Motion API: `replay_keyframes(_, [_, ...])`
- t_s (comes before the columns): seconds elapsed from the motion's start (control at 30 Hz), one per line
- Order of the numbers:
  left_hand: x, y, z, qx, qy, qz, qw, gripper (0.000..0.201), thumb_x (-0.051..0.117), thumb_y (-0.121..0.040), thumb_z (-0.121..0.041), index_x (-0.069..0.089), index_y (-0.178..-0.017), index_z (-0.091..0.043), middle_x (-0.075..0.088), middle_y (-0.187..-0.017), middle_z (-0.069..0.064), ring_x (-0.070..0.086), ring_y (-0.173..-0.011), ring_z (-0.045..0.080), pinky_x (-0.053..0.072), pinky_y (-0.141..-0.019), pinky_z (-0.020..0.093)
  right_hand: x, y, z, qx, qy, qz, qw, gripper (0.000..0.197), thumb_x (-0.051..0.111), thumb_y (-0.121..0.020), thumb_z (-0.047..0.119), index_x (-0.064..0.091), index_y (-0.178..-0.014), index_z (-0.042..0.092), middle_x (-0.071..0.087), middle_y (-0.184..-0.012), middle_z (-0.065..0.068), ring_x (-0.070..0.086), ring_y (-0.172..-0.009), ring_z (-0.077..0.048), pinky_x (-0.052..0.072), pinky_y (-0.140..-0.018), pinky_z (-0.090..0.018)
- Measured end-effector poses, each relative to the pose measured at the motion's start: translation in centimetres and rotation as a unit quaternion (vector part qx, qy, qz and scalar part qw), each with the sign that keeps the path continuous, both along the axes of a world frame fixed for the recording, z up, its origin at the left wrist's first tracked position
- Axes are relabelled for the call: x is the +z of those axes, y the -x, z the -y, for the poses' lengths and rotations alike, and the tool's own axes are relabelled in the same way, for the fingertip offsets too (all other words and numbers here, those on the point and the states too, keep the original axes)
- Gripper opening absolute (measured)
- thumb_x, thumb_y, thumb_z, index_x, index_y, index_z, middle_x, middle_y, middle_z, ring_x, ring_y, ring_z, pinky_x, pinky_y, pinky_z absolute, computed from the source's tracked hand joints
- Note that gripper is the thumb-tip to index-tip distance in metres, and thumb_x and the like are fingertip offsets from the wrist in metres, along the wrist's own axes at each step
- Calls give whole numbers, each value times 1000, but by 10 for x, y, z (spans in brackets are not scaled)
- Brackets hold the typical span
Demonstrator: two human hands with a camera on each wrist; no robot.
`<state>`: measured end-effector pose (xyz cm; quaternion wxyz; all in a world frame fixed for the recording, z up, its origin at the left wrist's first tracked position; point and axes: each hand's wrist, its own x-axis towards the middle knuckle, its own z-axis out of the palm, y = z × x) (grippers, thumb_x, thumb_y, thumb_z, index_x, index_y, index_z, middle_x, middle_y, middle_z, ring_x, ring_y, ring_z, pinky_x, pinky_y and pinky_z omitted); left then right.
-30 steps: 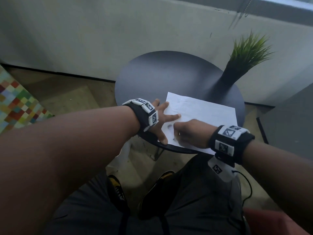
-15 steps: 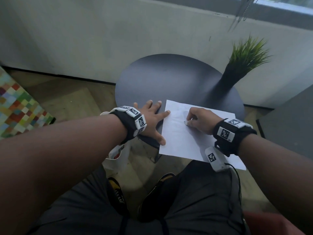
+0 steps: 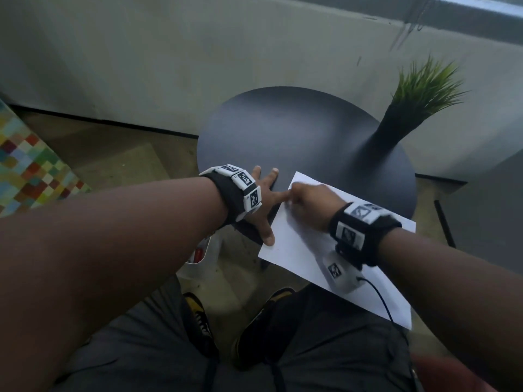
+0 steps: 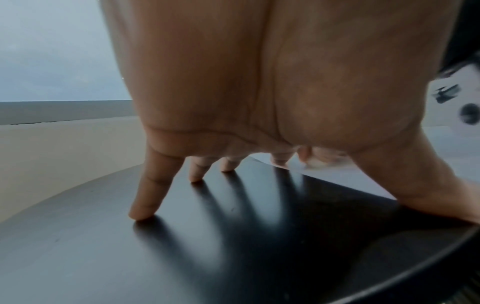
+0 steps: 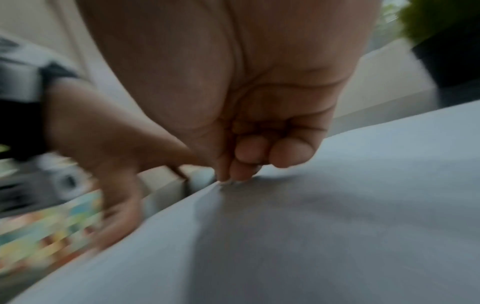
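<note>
Spreading the left hand [image 3: 261,206] wide on the dark round tabletop [image 3: 297,131]. Holding its fingers [image 4: 145,201] straight and well apart, planting their tips on the bare surface beside the sheet of paper [image 3: 297,250]. Pressing the left thumb [image 3: 267,236] down on the sheet's left edge, near the nearer corner. Stretching the forefinger towards the far left corner and touching the right hand [image 3: 310,206] there.

Curling the right hand's fingers [image 5: 249,156] close together, tips down, and pinching the paper at that far left corner. Raising a low ridge in the sheet just under the tips, as far as the blurred right wrist view is showing.

Lying white and blank, slantwise across the near right part of the tabletop. Resting on the surface with the far half only, overhanging the rim with the near half, above the lap in dark trousers. Staying flat apart from that ridge and a soft shadow under the right wrist.

Sharing the tabletop with a black vase [image 3: 387,131] of green spiky leaves at the far right edge, well apart from both hands.
</note>
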<state>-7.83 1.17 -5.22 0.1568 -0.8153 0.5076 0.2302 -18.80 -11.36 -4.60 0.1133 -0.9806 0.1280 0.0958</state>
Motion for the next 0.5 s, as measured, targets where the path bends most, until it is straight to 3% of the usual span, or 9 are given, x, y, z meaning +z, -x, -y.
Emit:
replay_keyframes(0.1, [0,-1,-1,-2,-1,3,1000,133,78,-53,-80,-6,-152,-55,-18,-166,12,-8,-148,53,20,-109,73,6,16,-19,108,-31,-62,992,16,53,-89,29,61,-100,20,68,-94,-5,63,-88,-28,50,-78,-33])
replay_keyframes(0.17, [-2,-1,0,-6,6,8,1000,132,76,-52,-82,-7,-151,-56,-16,-166,12,-6,-148,53,22,-108,73,11,9,2,56,-30,-68,996,11,56,-87,29,60,-95,23,67,-93,-1,62,-89,-26,49,-79,-33])
replay_keyframes(0.27, [-3,-2,-1,-5,6,12,1000,134,75,-51,-84,-9,-151,-56,-15,-166,12,-6,-148,53,22,-108,72,4,4,24,-43,-8,-2,999,7,55,-87,28,57,-88,22,66,-94,-4,62,-92,-29,48,-76,-32])
replay_keyframes(0.4, [-1,-1,1,-9,1,15,1000,134,77,-53,-81,-8,-152,-53,-16,-166,14,-7,-148,54,21,-109,73,-6,23,-15,94,-26,-19,995,18,53,-88,31,62,-102,22,69,-94,-3,63,-88,-27,51,-81,-34])
replay_keyframes(0.5, [-2,-1,3,-10,-3,23,1000,134,75,-52,-83,-10,-152,-53,-16,-166,13,-5,-147,54,21,-110,71,5,16,17,12,-13,-26,1000,10,52,-86,28,59,-91,23,66,-90,-3,61,-85,-28,51,-78,-35])
